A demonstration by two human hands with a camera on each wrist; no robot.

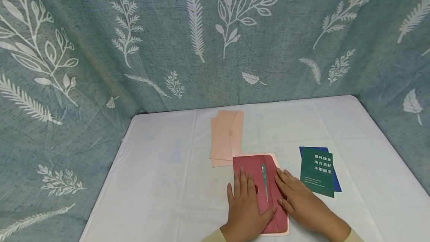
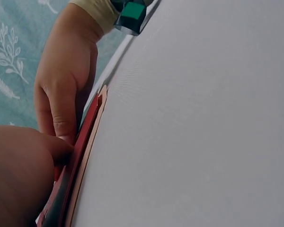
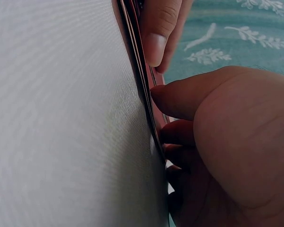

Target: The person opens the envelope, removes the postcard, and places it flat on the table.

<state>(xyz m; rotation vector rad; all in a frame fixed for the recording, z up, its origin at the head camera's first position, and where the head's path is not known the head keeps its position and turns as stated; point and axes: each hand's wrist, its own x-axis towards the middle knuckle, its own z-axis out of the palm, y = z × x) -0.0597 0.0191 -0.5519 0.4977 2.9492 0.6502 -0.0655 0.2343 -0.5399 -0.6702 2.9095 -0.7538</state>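
A dark red envelope [image 1: 248, 163] lies on top of a pale pink layer [image 1: 268, 235] whose edge shows around it in the head view. A strip of green card [image 1: 264, 174] is visible along the gap beside its flap. My left hand [image 1: 244, 212] rests on the envelope with fingers spread straight and the thumb on the flap side. My right hand [image 1: 304, 202] touches the envelope's right edge with its fingertips, the fingers extended. Seen edge-on in the left wrist view, the red envelope [image 2: 85, 127] sits over thin pink layers [image 2: 91, 142].
Overlapping pink envelopes [image 1: 223, 137] lie behind the red one. To the right, a green card [image 1: 315, 174] with white writing partly covers a blue card [image 1: 337, 186]. The white-covered table [image 1: 161, 182] is bordered by a leaf-patterned teal cloth [image 1: 154, 29].
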